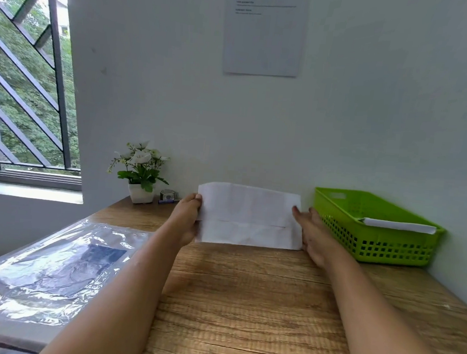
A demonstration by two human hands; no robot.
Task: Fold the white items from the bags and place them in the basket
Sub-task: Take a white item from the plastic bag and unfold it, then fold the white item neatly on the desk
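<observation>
A folded white item is held upright above the far part of the wooden table, its lower edge close to the tabletop. My left hand pinches its left edge and my right hand holds its right edge. To the right stands a green basket against the wall, with another folded white item lying across its rim. Clear plastic bags lie at the table's left side, with something dark inside.
A small potted plant with white flowers stands at the back left corner, with a small round object beside it. A sheet of paper hangs on the wall. A barred window is at left.
</observation>
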